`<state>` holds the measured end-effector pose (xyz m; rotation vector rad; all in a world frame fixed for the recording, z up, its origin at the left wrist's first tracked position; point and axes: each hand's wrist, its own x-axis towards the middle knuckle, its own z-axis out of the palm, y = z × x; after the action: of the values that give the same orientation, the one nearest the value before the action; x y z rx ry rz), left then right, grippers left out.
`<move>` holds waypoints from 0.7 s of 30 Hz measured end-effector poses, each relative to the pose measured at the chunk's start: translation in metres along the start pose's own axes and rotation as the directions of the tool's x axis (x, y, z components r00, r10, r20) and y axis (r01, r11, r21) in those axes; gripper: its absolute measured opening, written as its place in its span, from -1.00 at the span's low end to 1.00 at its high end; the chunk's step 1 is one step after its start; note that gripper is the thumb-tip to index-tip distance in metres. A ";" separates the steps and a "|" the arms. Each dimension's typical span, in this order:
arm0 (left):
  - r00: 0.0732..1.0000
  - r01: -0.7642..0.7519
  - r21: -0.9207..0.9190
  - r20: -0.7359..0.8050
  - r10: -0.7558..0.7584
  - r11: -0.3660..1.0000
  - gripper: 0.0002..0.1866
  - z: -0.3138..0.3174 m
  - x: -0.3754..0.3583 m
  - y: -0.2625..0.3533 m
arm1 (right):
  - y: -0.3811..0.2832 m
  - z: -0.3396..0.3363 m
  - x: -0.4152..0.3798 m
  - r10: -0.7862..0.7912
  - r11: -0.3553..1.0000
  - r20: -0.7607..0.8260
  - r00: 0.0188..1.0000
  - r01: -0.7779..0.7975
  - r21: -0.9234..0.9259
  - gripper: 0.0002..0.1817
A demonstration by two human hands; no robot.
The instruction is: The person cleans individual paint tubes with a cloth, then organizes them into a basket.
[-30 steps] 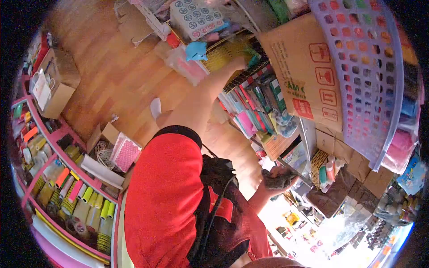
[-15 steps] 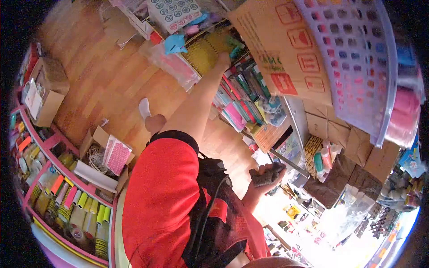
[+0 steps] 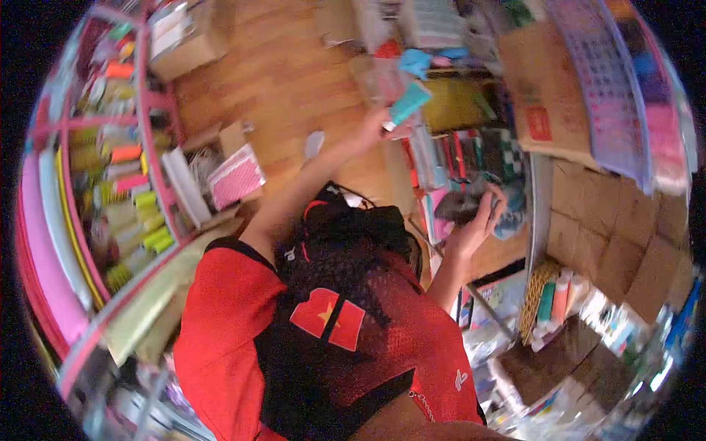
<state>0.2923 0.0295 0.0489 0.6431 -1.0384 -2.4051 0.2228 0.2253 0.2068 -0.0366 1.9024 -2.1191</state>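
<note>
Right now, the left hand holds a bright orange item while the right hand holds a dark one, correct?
Not quite: the left hand holds a teal item, not an orange one, as the head view shows. The right hand does hold a dark item.

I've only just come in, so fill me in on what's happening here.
A person in a red and black shirt has something in each hand. The left hand holds a teal item near a yellow container. The right hand holds a dark object, too blurred to identify, in front of a row of packed goods. In this view, an open cardboard box is off to the left, with a pink patterned item at it.
</note>
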 end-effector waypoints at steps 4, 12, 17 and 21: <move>0.999 0.027 0.193 -0.047 -0.018 0.981 -0.57 0.049 -0.053 0.057 | -0.010 0.054 0.000 -0.284 0.888 0.342 0.896 0.380 -0.259 -0.81; 0.899 -0.427 0.480 0.135 0.416 0.766 -0.62 0.089 -0.079 0.133 | -0.021 0.124 0.005 -0.695 0.368 0.554 0.458 0.889 -0.273 -0.84; 0.881 -0.444 0.658 0.198 0.429 0.608 -0.58 0.078 -0.080 0.172 | -0.047 0.171 0.040 -0.718 0.531 0.354 0.599 0.801 -0.276 -0.89; 0.792 -0.554 0.606 0.169 0.587 0.572 -0.55 0.063 -0.063 0.195 | -0.034 0.210 0.021 -0.608 0.723 0.288 0.739 0.666 -0.182 -0.86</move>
<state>0.3472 -0.0219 0.2496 0.4547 -1.7428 -1.4348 0.2403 0.0198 0.2624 -1.0960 2.2465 -2.0702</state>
